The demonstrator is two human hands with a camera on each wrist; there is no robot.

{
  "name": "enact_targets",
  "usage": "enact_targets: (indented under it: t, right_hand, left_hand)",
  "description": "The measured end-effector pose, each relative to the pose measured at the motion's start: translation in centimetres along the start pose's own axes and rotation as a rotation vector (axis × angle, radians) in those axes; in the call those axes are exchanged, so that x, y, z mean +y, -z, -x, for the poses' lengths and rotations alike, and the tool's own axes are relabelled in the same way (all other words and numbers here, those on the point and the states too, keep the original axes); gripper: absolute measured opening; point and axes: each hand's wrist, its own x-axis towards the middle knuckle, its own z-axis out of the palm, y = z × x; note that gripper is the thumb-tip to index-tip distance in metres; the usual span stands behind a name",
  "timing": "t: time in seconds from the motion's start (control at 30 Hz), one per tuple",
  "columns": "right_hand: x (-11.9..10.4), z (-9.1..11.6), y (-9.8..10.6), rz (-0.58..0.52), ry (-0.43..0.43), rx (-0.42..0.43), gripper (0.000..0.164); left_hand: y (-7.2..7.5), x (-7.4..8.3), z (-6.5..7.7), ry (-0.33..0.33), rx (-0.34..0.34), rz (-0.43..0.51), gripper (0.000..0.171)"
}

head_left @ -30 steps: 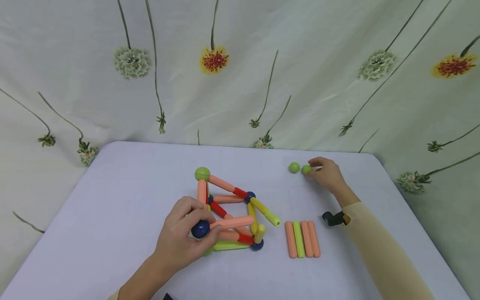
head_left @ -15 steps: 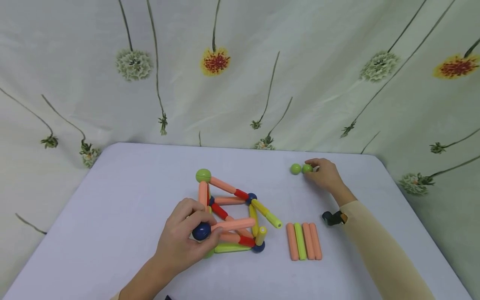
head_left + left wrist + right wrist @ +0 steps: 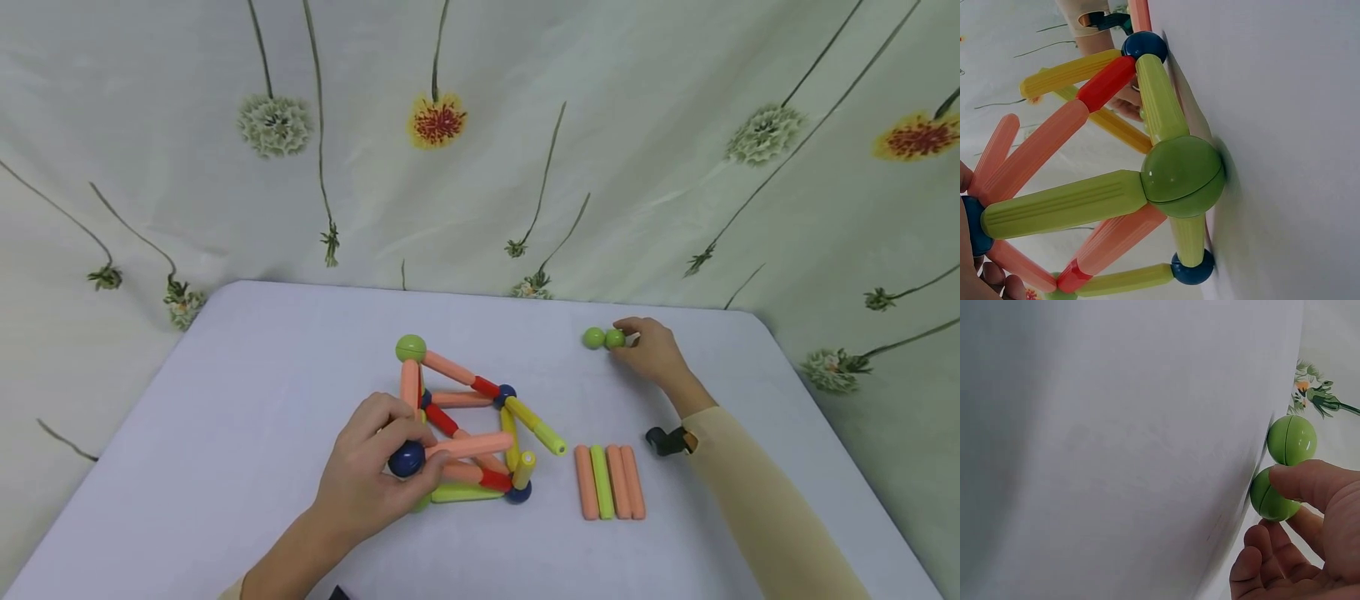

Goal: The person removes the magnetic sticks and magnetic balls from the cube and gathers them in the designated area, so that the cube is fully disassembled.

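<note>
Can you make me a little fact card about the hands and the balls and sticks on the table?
Left hand: holds a dark blue ball of the stick-and-ball frame
Right hand: pinches a green ball
Its neighbour: a second green ball, close beside it
Loose sticks: four in a row, three pinkish-orange, one lime
Table: pale top

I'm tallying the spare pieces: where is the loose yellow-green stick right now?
In the head view, the yellow-green stick lies on the table right of the stick-and-ball frame, second from left in a row of four, between salmon sticks.
</note>
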Motion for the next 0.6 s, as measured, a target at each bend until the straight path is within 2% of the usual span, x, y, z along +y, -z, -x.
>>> enact_targets:
  t: [0.17, 0.33, 0.47, 0.6]
  right_hand:
    - [0.0, 0.4, 0.3, -0.002, 0.001, 0.015, 0.049]
    - [-0.6, 2.1, 1.8, -0.016, 0.02, 0.103, 0.052]
    - [-1.6, 4.3, 2.8, -0.025, 0.11, 0.179, 0.047]
    - [-3.4, 7.2, 2.9, -0.062, 0.215, 0.208, 0.038]
  left_hand:
    - [-0.1, -0.1, 0.2, 0.012, -0.009, -0.005, 0.024]
    - [-0.2, -0.1, 0.2, 0.011, -0.012, -0.006, 0.025]
    - [-0.1, 0.0, 0.0, -0.005, -0.002, 0.005, 0.025]
    - [0.0, -0.1, 0.0, -0.036, 0.008, 0.029, 0.026]
